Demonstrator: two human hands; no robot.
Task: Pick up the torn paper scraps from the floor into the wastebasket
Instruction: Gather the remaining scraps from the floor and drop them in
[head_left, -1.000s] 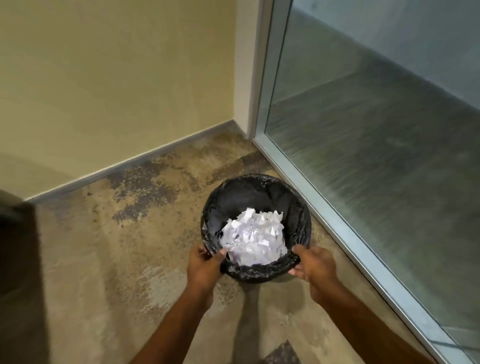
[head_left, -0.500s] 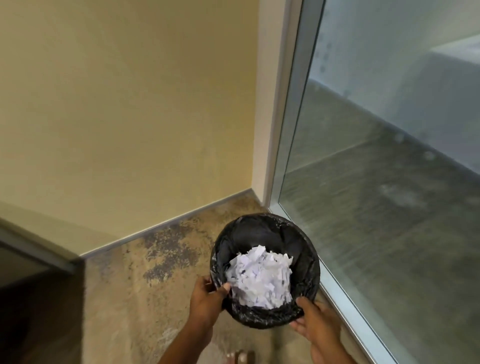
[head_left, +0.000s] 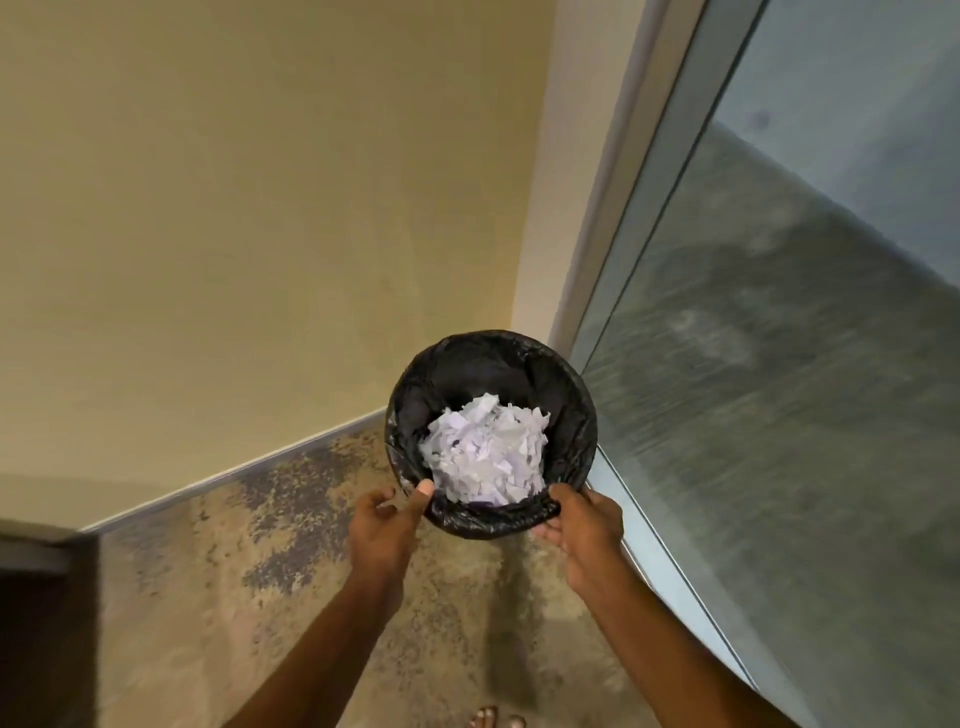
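Note:
A round wastebasket (head_left: 569, 415) lined with a black plastic bag is held up in front of me, near the room's corner. A heap of white torn paper scraps (head_left: 488, 449) fills its bottom. My left hand (head_left: 387, 525) grips the near left rim, thumb hooked over the edge. My right hand (head_left: 584, 525) grips the near right rim, fingers curled under the bag's fold. No scraps show on the visible floor.
A beige wall (head_left: 260, 234) with a metal skirting strip (head_left: 234, 470) runs on the left. A glass panel (head_left: 779, 364) in a metal frame stands right. The floor (head_left: 234, 597) is mottled brown. My bare toes (head_left: 496, 719) show at the bottom edge. A dark object (head_left: 41, 623) sits far left.
The wastebasket has risen off the floor toward the corner, both hands keeping their grip on its near rim. The view has tilted up, showing more wall.

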